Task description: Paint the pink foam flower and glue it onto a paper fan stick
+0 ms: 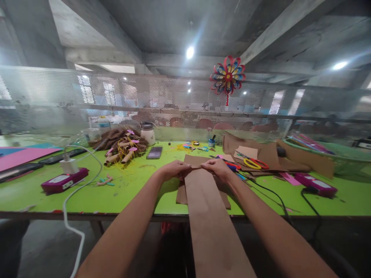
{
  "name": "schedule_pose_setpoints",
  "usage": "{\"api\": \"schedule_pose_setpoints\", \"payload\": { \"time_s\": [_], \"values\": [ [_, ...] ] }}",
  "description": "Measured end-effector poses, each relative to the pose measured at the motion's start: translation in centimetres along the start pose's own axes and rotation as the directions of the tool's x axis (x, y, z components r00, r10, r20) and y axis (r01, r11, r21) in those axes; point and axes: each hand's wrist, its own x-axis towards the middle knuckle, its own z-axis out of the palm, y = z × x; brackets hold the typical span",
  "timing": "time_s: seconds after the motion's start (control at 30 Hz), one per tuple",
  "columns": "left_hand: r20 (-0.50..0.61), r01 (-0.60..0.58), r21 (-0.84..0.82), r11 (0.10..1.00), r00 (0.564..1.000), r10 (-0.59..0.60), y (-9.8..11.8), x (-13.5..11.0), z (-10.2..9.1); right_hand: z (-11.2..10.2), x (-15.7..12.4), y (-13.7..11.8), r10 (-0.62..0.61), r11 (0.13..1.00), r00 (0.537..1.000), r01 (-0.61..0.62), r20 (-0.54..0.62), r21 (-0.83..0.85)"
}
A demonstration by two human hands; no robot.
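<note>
A long strip of brown paper (207, 208) runs from the table toward me and hangs over the front edge. My left hand (176, 169) pinches its far end at the left corner. At the right corner, my right hand (217, 168) pinches the same end between thumb and fingers. Under and behind the strip lies another sheet of brown paper (181, 195) on the green table. Scissors with red and yellow handles (252, 163) rest on brown sheets to the right of my right hand.
A pile of rolled brown paper tubes (127, 150) with yellow strings lies at the left, near a white jar (147, 134). Purple power boxes (65, 180) with cables sit at both sides. A green basket (342, 154) stands far right, a perforated metal screen (179, 112) behind.
</note>
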Motion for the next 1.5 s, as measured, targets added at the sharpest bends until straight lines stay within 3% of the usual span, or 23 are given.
{"api": "schedule_pose_setpoints", "payload": {
  "time_s": [0.13, 0.33, 0.53, 0.83, 1.3, 1.5],
  "values": [
    [0.032, 0.076, -0.119, 0.990, 0.997, -0.073, -0.2, 0.0, -0.2, -0.1, -0.1, -0.3, 0.005, 1.000, 1.000, -0.005, -0.012, 0.006],
    [0.050, 0.084, -0.183, 0.980, 0.996, -0.076, -0.7, 0.3, -0.4, -0.2, 0.0, -0.3, -0.017, 1.000, 1.000, 0.017, -0.006, -0.010],
    [0.110, 0.137, -0.351, 0.926, 0.988, -0.105, -0.3, 0.2, 0.0, -0.3, 0.1, -0.5, -0.066, 0.997, 0.997, 0.064, -0.050, -0.037],
    [-0.036, 0.122, -0.628, 0.769, 0.982, -0.185, -0.8, 1.5, 0.5, 0.3, -0.2, -0.9, -0.136, 0.990, 0.987, 0.133, -0.083, -0.039],
    [-0.044, 0.083, -0.518, 0.851, 0.991, -0.124, -0.6, 1.2, 0.2, 0.1, -0.1, -0.4, -0.071, 0.997, 0.997, 0.071, -0.032, 0.024],
    [-0.060, 0.037, -0.372, 0.928, 0.996, -0.064, -0.5, 1.3, 0.3, -0.3, 0.2, 0.0, -0.017, 0.997, 1.000, 0.017, -0.008, 0.069]
  ]
}}
